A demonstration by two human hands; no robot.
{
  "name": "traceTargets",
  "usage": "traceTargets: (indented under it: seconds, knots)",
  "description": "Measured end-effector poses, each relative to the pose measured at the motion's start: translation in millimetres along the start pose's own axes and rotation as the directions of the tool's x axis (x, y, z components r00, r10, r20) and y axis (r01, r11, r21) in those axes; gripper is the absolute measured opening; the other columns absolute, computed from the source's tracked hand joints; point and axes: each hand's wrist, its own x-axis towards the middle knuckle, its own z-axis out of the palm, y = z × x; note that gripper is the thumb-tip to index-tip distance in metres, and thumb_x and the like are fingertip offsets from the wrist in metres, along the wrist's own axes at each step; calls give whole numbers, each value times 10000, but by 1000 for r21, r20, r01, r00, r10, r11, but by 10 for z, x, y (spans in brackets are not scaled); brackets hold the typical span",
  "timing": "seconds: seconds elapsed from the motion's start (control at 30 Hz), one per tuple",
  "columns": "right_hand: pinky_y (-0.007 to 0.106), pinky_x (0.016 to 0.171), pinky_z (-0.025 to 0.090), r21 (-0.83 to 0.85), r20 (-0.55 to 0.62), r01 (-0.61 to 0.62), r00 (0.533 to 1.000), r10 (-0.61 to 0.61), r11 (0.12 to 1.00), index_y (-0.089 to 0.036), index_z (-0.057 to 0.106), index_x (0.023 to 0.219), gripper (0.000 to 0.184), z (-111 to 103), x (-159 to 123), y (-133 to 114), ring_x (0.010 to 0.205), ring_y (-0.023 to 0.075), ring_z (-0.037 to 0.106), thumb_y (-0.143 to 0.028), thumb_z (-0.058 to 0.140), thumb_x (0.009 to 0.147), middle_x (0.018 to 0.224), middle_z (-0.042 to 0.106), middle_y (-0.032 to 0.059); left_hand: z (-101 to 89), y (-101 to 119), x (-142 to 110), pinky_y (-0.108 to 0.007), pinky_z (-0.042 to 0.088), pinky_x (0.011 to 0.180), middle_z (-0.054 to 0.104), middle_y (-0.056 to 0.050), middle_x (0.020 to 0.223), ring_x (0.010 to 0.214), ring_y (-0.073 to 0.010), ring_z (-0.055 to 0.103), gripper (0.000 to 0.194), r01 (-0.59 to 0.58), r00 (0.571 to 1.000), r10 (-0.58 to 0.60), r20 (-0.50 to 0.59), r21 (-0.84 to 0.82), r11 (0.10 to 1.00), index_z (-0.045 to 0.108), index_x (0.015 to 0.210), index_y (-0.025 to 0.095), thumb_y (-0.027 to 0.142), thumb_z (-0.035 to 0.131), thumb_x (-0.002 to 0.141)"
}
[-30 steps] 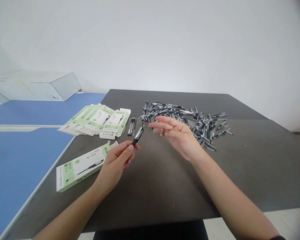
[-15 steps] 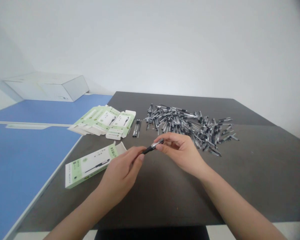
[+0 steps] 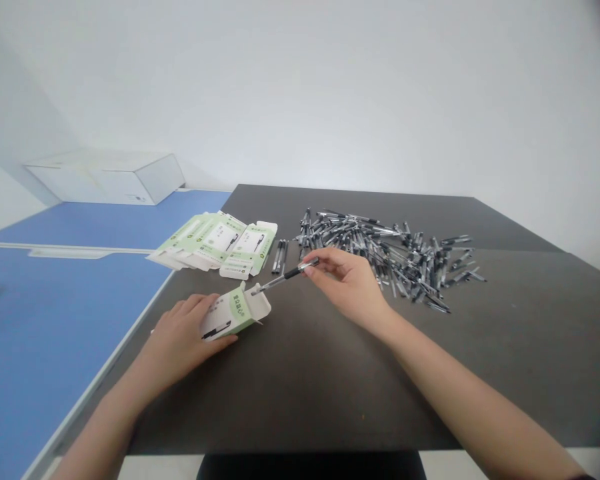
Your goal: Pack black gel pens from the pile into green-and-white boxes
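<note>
My left hand is wrapped over a green-and-white pen box lying on the dark table, its fingers along the far side and thumb on the near side. The box's open end, with flaps out, faces right. Between thumb and fingers, my right hand pinches a clear pen with a black grip by its right end. The pen slants down to the left, and its other end is at the box's opening; whether it is inside I cannot tell. Most of the box is under my left hand.
A large heap of pens spreads behind my right hand. A few pens lie side by side left of the heap. Several flattened pen boxes overlap at the far left. A white carton stands on the adjoining blue table.
The pen passed from my left hand to my right, which carried it left to the box opening. My left hand moved back onto the box. The camera view shifted slightly.
</note>
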Motion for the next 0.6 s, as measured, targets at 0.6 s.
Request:
traceTargets:
  seconds: [0.6]
  knots:
    - [489, 998, 473, -523, 458, 580, 809, -369, 624, -229, 602, 1364, 421, 103, -310, -854, 1174, 286, 540, -139, 503, 964, 1300, 558, 159, -7, 543, -270, -505, 488, 1026, 473, -124, 1384, 1247, -333, 547, 860, -294, 844, -41, -534, -525, 799, 329, 1401, 300, 388, 802, 689]
